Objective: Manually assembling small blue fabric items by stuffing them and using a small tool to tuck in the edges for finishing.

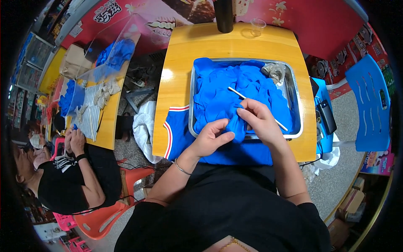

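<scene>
Blue glove: a blue glove is held between both hands, a little right of the middle of the frame, just over the near rim of the tray.
Stick: a thin white stick goes slanting from the upper left to the lower right, and passes through the fingers of the right hand.
Left hand: fingers are curled and pinch the lower part of the glove; the wrist wears a thin bangle and the forearm comes up from the lower middle of the frame.
Right hand: closed around the stick and the top fold of the glove, knuckles up, the forearm coming in from the lower right.
Tray: a metal tray is full of a heap of blue gloves, with one crumpled grey piece in its upper right corner.
Surface: a yellow wooden surface carries the tray; a blue cloth with red and white trim hangs over its near edge.
Risk: I think the stick could slip out or pierce the thin glove if the pinch becomes loose or too strong.
Around: a clear cup stands at the top; another person sits at the lower left.
</scene>
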### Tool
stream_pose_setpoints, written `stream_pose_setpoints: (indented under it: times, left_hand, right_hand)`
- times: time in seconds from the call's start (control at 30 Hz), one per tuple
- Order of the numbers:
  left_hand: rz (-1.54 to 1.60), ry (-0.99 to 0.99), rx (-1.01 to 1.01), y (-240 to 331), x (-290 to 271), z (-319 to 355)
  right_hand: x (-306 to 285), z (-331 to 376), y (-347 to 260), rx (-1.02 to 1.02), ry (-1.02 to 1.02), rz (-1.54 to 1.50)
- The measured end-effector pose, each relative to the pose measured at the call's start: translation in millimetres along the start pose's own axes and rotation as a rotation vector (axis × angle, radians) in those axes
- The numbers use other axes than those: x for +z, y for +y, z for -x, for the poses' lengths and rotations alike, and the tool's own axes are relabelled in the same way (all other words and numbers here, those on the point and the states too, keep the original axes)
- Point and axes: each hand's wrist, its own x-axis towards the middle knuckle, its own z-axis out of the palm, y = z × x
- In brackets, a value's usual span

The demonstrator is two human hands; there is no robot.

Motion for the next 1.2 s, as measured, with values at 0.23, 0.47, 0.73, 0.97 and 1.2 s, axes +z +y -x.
stream_pose_setpoints:
  times: [0.23, 0.47, 0.73, 0.97, 1.2]
  left_hand:
    - [0.204, 0.174, 0.023, -6.5, 3.1, -3.8]
    - [-0.166, 0.235, 0.213, -7.1, -6.1, -4.2]
    - [0.466, 0.041, -0.254, 7.2, 0.1, -7.2]
    - [0.532, 0.031, -0.242, -1.0, -0.4, -8.0]
    - [0.517, 0.325, -0.095, 18.9, 0.0, -8.6]
  right_hand:
    - [-3.7, 2.5, 1.2, 0.115, 0.056, -0.337]
    - [-9.8, 6.5, 11.2, -0.054, 0.095, -0.122]
    - [-12.6, 9.5, 13.0, -0.213, -0.138, -0.314]
    - [-16.2, 3.6, 8.8, -0.252, 0.044, 0.166]
    - [-32.3, -4.2, 50.7, -0.182, 0.310, 0.873]
